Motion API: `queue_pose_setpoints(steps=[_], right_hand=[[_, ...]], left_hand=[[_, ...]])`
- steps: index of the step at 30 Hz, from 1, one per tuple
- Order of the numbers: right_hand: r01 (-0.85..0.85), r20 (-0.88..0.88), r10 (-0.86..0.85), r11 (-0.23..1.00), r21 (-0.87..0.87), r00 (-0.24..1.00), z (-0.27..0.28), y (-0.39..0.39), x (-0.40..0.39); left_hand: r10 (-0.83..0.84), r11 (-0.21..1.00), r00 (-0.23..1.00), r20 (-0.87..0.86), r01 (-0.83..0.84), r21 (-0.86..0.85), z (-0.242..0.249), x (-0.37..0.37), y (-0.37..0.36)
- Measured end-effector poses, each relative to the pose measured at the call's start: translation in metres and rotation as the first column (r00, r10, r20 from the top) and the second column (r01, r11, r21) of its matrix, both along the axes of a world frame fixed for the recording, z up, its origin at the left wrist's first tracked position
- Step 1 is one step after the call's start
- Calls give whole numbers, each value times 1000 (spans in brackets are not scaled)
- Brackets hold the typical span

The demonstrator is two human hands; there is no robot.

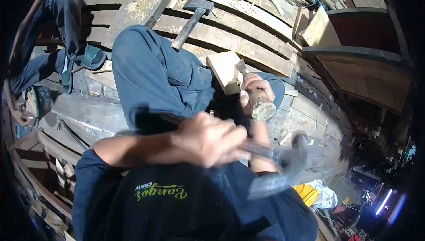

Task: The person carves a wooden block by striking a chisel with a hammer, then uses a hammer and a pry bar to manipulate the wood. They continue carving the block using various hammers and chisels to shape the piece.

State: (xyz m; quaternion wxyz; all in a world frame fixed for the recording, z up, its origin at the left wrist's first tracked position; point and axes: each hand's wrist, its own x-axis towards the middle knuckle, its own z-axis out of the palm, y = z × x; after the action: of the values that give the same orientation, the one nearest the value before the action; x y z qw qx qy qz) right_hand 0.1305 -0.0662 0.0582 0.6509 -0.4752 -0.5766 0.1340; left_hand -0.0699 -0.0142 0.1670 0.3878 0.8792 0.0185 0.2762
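Note:
My left hand [210, 139], blurred by motion, is closed around the handle of a hammer [276, 165]. The smeared metal head stands out to the right, in front of my body. My right hand [256, 88] wraps round the thick wooden handle of a chisel [263, 110], whose struck end is frayed and faces me. Its metal blade points away, down onto a pale wooden block [221, 68] between my legs. Some of the block is hidden behind the chisel and my hand. Hammer head and chisel end are apart.
A mallet with a dark head [198, 5] lies on the slatted boards [230, 33] beyond my knee, among wood shavings. Another person's legs [66, 15] are at the left. Wooden cabinet-like pieces [363, 70] stand at the right, a yellow object [305, 193] below.

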Motion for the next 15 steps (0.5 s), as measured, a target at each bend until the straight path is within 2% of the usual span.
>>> queue_pose_setpoints(steps=[2,5,6,8,9,10,12,14,15], right_hand=[[26,-17,-27,999,-34,999,1,-4,-1],[33,-37,-34,999,-21,999,-4,-4,4],[47,-9,-48,999,-27,999,-2,-3,6],[78,-53,-81,996,-43,995,-6,-5,4],[53,-77,-54,998,-16,996,-6,-2,2],[43,-51,-42,999,8,998,-5,0,0],[6,-29,-7,999,-34,1000,-7,-4,-1],[36,-13,-37,998,-48,999,-5,-3,0],[70,4,-70,995,-64,998,-4,-1,0]], left_hand=[[-25,999,996,88,28,-33,2,-2,-1],[51,992,958,-282,-80,-94,-35,0,7],[58,993,959,-278,-83,-82,-31,4,9],[45,997,986,-161,-53,-47,-19,4,-1],[-23,997,996,-89,16,-74,-10,2,-2],[-73,997,995,-65,71,-30,1,-2,0],[-80,997,994,79,80,-1,-3,-2,0],[-18,998,994,-106,11,-58,-24,-5,8],[75,992,944,-320,-105,-75,-30,-1,10]])
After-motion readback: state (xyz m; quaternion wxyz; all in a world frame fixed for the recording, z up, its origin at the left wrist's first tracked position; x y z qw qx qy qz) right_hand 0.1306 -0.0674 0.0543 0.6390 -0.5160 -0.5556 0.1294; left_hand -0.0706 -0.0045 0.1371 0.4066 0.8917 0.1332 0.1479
